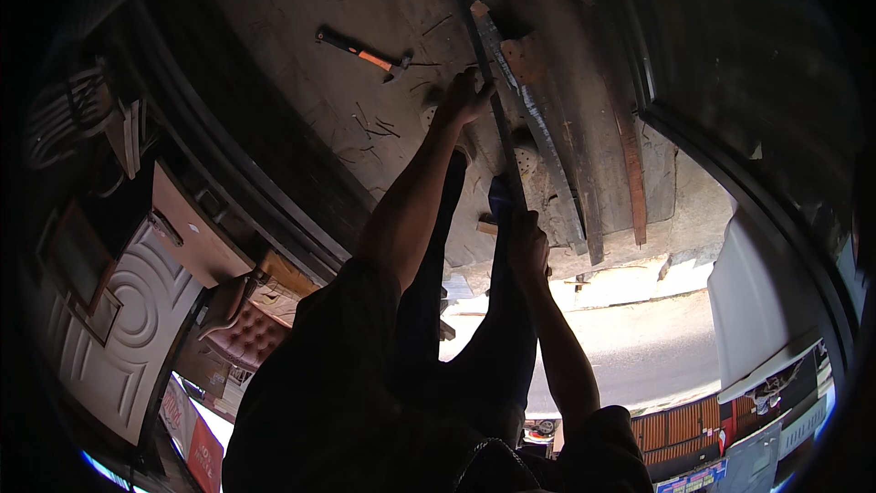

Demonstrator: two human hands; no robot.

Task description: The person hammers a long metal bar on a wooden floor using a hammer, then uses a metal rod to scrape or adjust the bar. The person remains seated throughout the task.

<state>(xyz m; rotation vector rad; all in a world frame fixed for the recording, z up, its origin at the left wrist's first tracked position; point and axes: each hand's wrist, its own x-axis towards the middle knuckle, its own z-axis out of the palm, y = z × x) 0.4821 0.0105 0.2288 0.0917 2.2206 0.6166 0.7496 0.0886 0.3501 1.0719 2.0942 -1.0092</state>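
Observation:
A long, narrow dark strip, wood or metal I cannot tell, (499,123) runs from the far top edge down toward my legs. My left hand (468,97) is closed on it about midway along the visible length. Around its near end wraps my right hand (527,246), beside my right knee. A claw hammer (365,56) with a black and orange handle lies on the floor to the left of my left hand. Loose nails (374,125) are scattered below the hammer.
Several long worn boards (630,178) lie side by side on the right. Dark long beams (246,160) stretch along the left. A tufted brown seat (251,338) and a white panelled door (123,333) stand at lower left. A white curved panel (762,297) is at right.

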